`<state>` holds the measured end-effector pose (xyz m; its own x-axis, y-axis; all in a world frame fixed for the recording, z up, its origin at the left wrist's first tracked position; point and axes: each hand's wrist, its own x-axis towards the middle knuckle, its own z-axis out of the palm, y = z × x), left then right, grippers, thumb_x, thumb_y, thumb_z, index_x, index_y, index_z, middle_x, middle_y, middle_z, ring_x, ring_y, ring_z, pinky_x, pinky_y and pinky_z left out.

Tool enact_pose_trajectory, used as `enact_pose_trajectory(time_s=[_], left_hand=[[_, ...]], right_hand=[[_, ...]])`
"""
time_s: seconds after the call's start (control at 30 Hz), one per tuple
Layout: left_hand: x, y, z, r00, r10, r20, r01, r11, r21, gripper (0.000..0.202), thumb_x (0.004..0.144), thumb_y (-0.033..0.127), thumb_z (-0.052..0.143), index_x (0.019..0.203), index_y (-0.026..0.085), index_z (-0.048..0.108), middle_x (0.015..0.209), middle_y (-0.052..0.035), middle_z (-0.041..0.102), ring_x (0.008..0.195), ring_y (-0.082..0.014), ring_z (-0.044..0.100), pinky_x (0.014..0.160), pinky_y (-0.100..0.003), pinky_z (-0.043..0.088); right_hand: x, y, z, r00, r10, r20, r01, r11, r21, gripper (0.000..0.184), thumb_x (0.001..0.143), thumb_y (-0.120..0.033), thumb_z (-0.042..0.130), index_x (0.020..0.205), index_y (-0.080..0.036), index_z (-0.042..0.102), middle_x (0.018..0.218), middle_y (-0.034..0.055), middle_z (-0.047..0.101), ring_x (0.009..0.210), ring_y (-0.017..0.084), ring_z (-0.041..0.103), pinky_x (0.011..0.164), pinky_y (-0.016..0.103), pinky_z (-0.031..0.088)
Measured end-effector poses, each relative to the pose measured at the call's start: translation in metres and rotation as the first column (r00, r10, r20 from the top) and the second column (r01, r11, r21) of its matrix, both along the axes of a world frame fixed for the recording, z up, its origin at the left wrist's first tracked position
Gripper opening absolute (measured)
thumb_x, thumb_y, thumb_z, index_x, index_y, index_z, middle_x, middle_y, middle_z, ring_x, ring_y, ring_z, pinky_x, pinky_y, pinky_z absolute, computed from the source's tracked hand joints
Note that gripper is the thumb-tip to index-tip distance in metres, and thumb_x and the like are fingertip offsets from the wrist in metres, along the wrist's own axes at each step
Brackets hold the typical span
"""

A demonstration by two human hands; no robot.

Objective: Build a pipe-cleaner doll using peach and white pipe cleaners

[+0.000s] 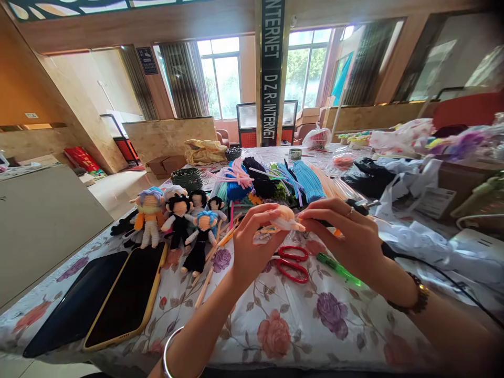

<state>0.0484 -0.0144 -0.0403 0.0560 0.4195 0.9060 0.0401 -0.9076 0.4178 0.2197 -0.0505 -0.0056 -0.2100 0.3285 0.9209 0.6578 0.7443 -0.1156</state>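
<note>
Between the thumb and fingers of my left hand point(254, 236) is a small peach-and-white doll piece point(286, 216), raised above the table. My right hand point(346, 231) is closed at the piece's right end, its fingertips pinching a short peach stub. The fingers partly cover the piece, so its full shape is hidden. Below the hands lie red-handled scissors point(284, 258) and a green pen-like tool point(338, 268). Several small dolls made of fuzzy wire, one with blue-purple hair and an orange top point(149, 210), are grouped to the left.
Bundles of coloured pipe cleaners point(307, 178) lie behind the hands. A yellow-cased phone point(126, 294) and a dark flat slab point(74, 299) rest at front left. A dark woven basket point(186, 178) is at the back; a black plastic bag point(366, 178) and a cardboard box point(457, 184) are on the right.
</note>
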Motion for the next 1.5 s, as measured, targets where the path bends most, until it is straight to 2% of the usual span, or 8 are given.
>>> enact_pose_trajectory(time_s=[0.17, 0.3, 0.5, 0.9, 1.23, 1.5], left_hand=[[0.0, -0.0005, 0.001, 0.996, 0.08, -0.036, -0.076, 0.991, 0.107, 0.032, 0.071, 0.011, 0.072, 0.101, 0.021, 0.064, 0.106, -0.0054, 0.066, 0.098, -0.0156, 0.064, 0.086, -0.031, 0.056], [0.0007, -0.0007, 0.0008, 0.996, 0.08, -0.03, -0.075, 0.987, 0.143, 0.033, 0.07, 0.01, 0.073, 0.101, 0.021, 0.065, 0.105, -0.0054, 0.066, 0.097, -0.0159, 0.065, 0.085, -0.031, 0.056], [0.0009, 0.0002, -0.0012, 0.997, 0.065, -0.035, -0.059, 0.986, 0.156, 0.035, 0.07, 0.011, 0.073, 0.102, 0.021, 0.064, 0.105, -0.0058, 0.066, 0.096, -0.0165, 0.065, 0.082, -0.031, 0.057], [-0.0005, -0.0005, -0.0021, 0.997, 0.073, -0.024, -0.068, 0.985, 0.16, 0.035, 0.07, 0.012, 0.073, 0.102, 0.021, 0.063, 0.106, -0.0053, 0.065, 0.097, -0.0166, 0.065, 0.082, -0.031, 0.058], [-0.0006, -0.0008, -0.0042, 0.998, 0.066, -0.007, -0.064, 0.988, 0.14, 0.04, 0.068, 0.01, 0.074, 0.103, 0.023, 0.062, 0.108, -0.0044, 0.065, 0.099, -0.0166, 0.065, 0.083, -0.032, 0.058], [-0.0007, -0.0029, -0.0017, 0.997, 0.073, -0.006, -0.071, 0.983, 0.169, 0.04, 0.067, 0.008, 0.075, 0.102, 0.021, 0.062, 0.107, -0.0044, 0.065, 0.098, -0.0158, 0.064, 0.083, -0.031, 0.058]], right_hand=[[-0.0041, -0.002, -0.0045, 0.999, 0.033, -0.005, -0.033, 0.996, -0.082, 0.01, 0.086, -0.016, 0.058, 0.088, -0.025, 0.062, 0.087, 0.0028, 0.066, 0.077, 0.014, 0.064, 0.072, 0.028, 0.052], [-0.0042, -0.0017, -0.0066, 0.999, 0.041, -0.01, -0.041, 0.994, -0.098, 0.011, 0.087, -0.014, 0.055, 0.088, -0.024, 0.06, 0.086, 0.0031, 0.064, 0.077, 0.014, 0.062, 0.071, 0.027, 0.051], [-0.0038, -0.0006, -0.0081, 0.999, 0.044, 0.032, -0.04, 0.995, -0.091, 0.014, 0.089, -0.012, 0.05, 0.09, -0.024, 0.056, 0.085, 0.0036, 0.062, 0.08, 0.015, 0.06, 0.073, 0.029, 0.05], [-0.0045, -0.0009, -0.0077, 0.998, 0.045, -0.045, -0.051, 0.988, -0.148, 0.015, 0.089, -0.012, 0.048, 0.081, -0.024, 0.055, 0.081, 0.0015, 0.061, 0.078, 0.014, 0.06, 0.069, 0.027, 0.049], [-0.0052, -0.0026, -0.0055, 0.999, 0.033, -0.019, -0.035, 0.993, -0.109, 0.018, 0.088, -0.008, 0.048, 0.081, -0.024, 0.054, 0.081, 0.0018, 0.06, 0.079, 0.014, 0.061, 0.069, 0.027, 0.049], [-0.0056, -0.0036, -0.0037, 0.999, 0.001, 0.052, 0.0, 1.0, -0.017, 0.018, 0.088, -0.007, 0.049, 0.085, -0.024, 0.055, 0.082, 0.0018, 0.062, 0.08, 0.014, 0.061, 0.071, 0.027, 0.049]])
